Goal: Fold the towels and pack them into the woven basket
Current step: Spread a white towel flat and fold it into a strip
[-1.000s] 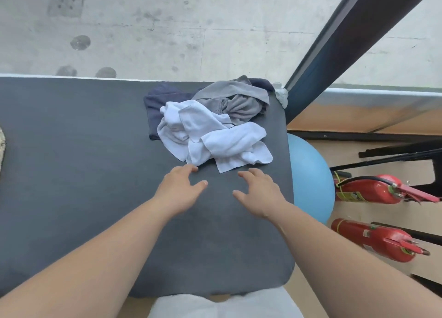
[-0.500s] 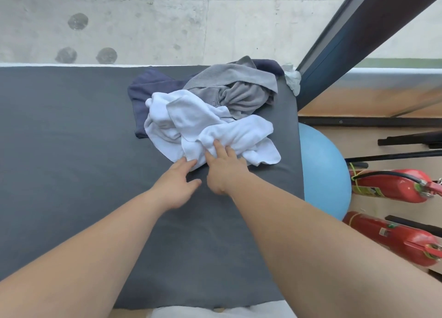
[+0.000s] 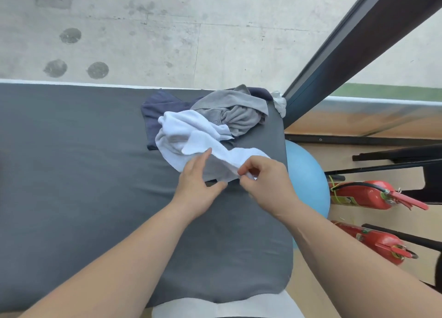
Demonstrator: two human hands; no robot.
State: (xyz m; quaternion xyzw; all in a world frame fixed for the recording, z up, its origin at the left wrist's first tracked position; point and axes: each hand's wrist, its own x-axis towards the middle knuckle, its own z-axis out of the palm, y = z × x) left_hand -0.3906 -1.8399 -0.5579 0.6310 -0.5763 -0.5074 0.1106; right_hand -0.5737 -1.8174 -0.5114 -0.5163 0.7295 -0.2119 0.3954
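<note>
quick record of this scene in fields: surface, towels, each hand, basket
surface: dark grey mat
towels: white towel in front, grey towel and navy towel behind, all unfolded in one heap
left hand: open, fingers on the white towel
right hand: pinching the white towel's near end
basket: not in view

grey mat (image 3: pixel 71 174) over table; blue ball (image 3: pixel 303 174) beside its right edge, two red extinguishers (image 3: pixel 358 195) on floor, concrete wall (image 3: pixel 167 30) behind.

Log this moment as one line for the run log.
stage: picking first towel | right hand: pinching white towel edge | left hand: on same towel | grey towel, navy towel: untouched | basket: unseen
</note>
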